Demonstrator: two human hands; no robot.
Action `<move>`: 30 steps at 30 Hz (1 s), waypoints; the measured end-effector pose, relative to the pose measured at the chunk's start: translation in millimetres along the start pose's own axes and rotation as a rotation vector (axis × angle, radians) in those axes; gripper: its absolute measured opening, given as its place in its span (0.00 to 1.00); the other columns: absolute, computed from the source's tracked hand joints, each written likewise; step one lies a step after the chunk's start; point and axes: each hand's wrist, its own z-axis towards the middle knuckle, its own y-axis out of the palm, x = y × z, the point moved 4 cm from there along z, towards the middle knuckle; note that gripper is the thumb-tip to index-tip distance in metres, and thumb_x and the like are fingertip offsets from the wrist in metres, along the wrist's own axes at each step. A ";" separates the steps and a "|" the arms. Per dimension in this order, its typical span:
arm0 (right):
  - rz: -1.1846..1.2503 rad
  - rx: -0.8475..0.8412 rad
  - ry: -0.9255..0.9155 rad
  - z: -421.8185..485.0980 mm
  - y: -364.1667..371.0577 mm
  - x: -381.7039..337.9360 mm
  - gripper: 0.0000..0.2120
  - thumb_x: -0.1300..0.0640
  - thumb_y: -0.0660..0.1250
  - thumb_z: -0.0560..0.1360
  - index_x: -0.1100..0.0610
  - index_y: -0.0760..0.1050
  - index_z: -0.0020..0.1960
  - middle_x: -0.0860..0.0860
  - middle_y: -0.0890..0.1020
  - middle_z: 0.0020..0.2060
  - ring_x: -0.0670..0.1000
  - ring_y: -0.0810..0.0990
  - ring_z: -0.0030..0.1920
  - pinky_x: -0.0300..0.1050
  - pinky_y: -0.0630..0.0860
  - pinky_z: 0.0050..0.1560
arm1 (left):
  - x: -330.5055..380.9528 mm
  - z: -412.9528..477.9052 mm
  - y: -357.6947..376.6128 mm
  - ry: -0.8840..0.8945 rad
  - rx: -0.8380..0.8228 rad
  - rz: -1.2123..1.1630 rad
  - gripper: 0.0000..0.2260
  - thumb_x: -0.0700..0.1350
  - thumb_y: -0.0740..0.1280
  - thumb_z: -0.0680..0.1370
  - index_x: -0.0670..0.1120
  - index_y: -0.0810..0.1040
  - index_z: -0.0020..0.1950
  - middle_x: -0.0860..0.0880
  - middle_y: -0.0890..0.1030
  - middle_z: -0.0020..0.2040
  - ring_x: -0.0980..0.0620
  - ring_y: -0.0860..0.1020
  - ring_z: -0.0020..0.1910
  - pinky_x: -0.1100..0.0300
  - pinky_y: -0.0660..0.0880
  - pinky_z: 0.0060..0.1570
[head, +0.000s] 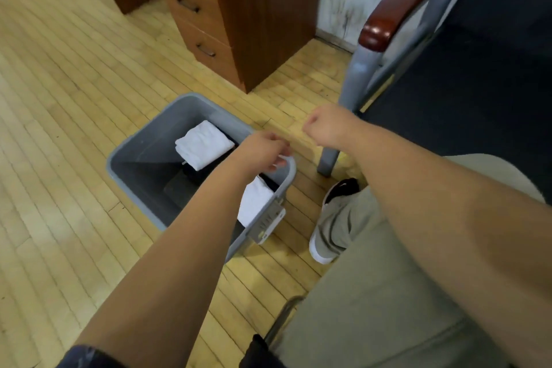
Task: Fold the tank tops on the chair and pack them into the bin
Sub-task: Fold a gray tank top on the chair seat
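Observation:
A grey plastic bin (140, 146) stands on the wooden floor left of the chair. Inside it lies a folded white tank top (203, 143) on top of a dark folded garment (206, 169). A second white folded piece (255, 203) sits against the bin's near right wall, partly hidden by my forearm. My left hand (264, 151) hovers over the bin's right rim, fingers loosely curled and holding nothing. My right hand (327, 127) hangs above the floor between the bin and the chair, its fingers curled into a fist around nothing. The chair's dark seat (466, 92) shows no garment.
A wooden drawer cabinet (218, 15) stands behind the bin. The chair has a grey metal leg (355, 78) and a reddish wooden armrest (397, 6). My knees in beige trousers (373, 263) and a shoe (339, 191) are at the lower right. A white wall rises behind the chair.

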 end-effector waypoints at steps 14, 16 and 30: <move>0.313 0.618 0.273 -186.3 -195.8 200.3 0.09 0.50 0.66 0.78 0.49 0.84 0.45 0.48 0.87 0.44 0.52 0.86 0.45 0.57 0.85 0.51 | 232.5 -77.7 222.9 0.476 -0.279 0.273 0.07 0.45 0.64 0.85 0.48 0.81 0.60 0.52 0.88 0.52 0.51 0.87 0.51 0.49 0.84 0.59; 0.368 0.651 0.349 -215.4 -205.9 245.0 0.09 0.51 0.67 0.78 0.49 0.85 0.45 0.48 0.87 0.43 0.52 0.87 0.44 0.57 0.86 0.50 | 257.1 -91.6 263.7 0.549 -0.351 0.329 0.07 0.46 0.65 0.85 0.50 0.82 0.58 0.53 0.88 0.51 0.52 0.87 0.50 0.49 0.84 0.58; 0.615 0.674 0.746 -315.1 -223.2 455.4 0.11 0.57 0.67 0.79 0.61 0.82 0.57 0.57 0.87 0.50 0.57 0.88 0.48 0.54 0.86 0.48 | 271.4 -104.9 474.1 1.007 -0.476 0.817 0.08 0.46 0.65 0.83 0.56 0.82 0.55 0.55 0.84 0.50 0.55 0.83 0.48 0.51 0.83 0.51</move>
